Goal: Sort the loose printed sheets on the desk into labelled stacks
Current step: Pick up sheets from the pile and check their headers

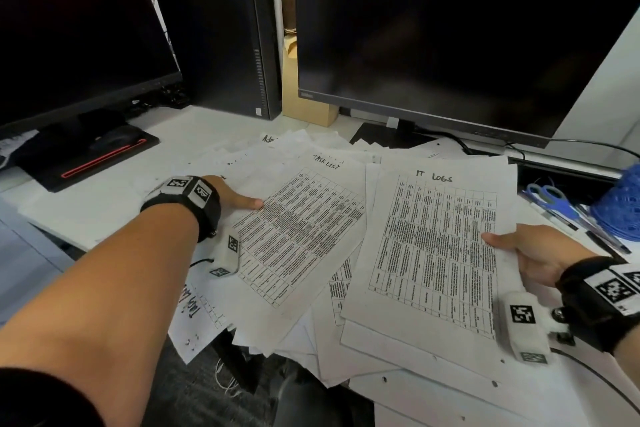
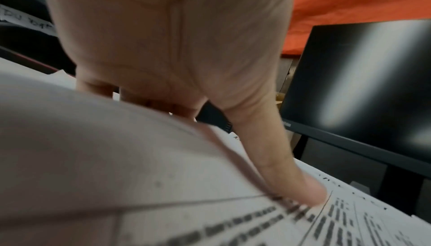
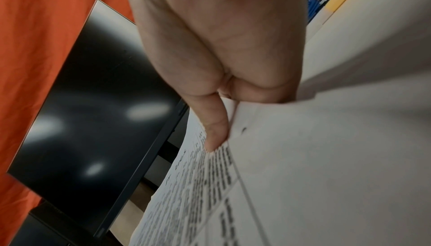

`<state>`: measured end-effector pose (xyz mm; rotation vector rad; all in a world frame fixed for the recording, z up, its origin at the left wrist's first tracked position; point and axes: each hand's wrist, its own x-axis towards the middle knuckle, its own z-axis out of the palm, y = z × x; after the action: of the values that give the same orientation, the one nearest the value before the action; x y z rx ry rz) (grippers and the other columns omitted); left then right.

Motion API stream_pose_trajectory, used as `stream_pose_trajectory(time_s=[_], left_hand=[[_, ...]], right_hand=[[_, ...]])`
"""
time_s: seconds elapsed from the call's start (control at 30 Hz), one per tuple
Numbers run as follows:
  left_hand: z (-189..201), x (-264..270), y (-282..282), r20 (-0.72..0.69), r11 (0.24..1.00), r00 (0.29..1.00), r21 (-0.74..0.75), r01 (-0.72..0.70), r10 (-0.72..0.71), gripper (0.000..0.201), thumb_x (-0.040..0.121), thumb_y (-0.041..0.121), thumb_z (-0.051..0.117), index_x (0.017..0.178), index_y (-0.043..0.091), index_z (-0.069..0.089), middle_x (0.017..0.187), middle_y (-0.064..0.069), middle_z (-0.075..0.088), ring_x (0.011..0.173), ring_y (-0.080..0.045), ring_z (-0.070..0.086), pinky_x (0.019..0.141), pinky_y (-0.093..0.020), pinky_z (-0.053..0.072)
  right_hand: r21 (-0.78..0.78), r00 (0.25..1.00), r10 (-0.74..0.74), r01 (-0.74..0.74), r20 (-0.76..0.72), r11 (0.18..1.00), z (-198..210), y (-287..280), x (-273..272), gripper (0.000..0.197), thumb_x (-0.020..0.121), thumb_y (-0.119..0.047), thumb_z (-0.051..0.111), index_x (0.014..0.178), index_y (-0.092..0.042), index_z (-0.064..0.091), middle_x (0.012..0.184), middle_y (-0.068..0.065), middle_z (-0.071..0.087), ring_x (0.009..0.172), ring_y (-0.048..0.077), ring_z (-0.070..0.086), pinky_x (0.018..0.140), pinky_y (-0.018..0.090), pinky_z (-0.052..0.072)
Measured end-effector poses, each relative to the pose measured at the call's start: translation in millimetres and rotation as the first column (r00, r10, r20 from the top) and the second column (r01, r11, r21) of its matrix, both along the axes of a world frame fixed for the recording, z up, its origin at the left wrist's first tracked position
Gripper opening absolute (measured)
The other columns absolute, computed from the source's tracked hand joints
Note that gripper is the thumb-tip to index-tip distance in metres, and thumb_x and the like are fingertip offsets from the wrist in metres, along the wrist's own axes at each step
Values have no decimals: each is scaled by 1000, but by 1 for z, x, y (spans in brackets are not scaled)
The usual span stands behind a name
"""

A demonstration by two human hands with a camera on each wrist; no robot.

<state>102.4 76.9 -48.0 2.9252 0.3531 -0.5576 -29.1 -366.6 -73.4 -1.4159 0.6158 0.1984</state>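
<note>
A printed sheet headed "IT LOGS" [image 1: 436, 250] lies on top of the pile at the right. My right hand [image 1: 530, 250] pinches its right edge, thumb [image 3: 214, 132] on top and fingers underneath. A sheet headed "TASK LIST" [image 1: 298, 232] lies at the centre. My left hand [image 1: 235, 198] pinches its left edge, thumb [image 2: 298, 181] on the printed table and fingers under the paper. More loose sheets [image 1: 311, 340] fan out beneath both, some hanging over the desk's front edge. One sheet with handwriting [image 1: 194, 302] lies near my left forearm.
Two dark monitors [image 1: 450, 31] [image 1: 69, 31] stand at the back with a black computer case [image 1: 221, 38] between them. A mouse on a black pad [image 1: 104, 152] sits at the left. Blue scissors [image 1: 550, 194], pens and a blue mesh holder [image 1: 620, 208] crowd the right.
</note>
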Motion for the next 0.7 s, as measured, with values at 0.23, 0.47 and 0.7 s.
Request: stream_pose_trajectory(time_s=[0.23, 0.47, 0.7], left_hand=[[8, -5, -26, -24, 987, 988, -66, 149, -151, 93, 63, 61, 77, 136, 14, 46, 137, -7, 53, 124, -28, 49, 106, -41, 38], [23, -9, -33, 286, 976, 952, -151, 154, -106, 49, 80, 29, 73, 121, 7, 61, 119, -13, 62, 108, -29, 56, 94, -37, 45], [66, -39, 0, 437, 803, 884, -580, 134, 168, 29, 78, 16, 70, 104, 26, 65, 92, -2, 63, 82, -21, 58, 75, -30, 45]], right_hand=[[32, 1000, -3, 4, -12, 999, -1, -2, -1, 22, 91, 6, 48, 110, -1, 58, 69, 8, 74, 58, 20, 71, 47, 34, 57], [74, 1000, -1, -1, 23, 997, 9, 6, -7, 25, 84, 5, 61, 107, -3, 59, 66, 9, 73, 55, 21, 71, 42, 34, 56], [130, 997, -38, 30, 61, 991, 16, 11, -17, 25, 86, 2, 60, 108, -8, 60, 73, 8, 75, 61, 21, 72, 47, 37, 58]])
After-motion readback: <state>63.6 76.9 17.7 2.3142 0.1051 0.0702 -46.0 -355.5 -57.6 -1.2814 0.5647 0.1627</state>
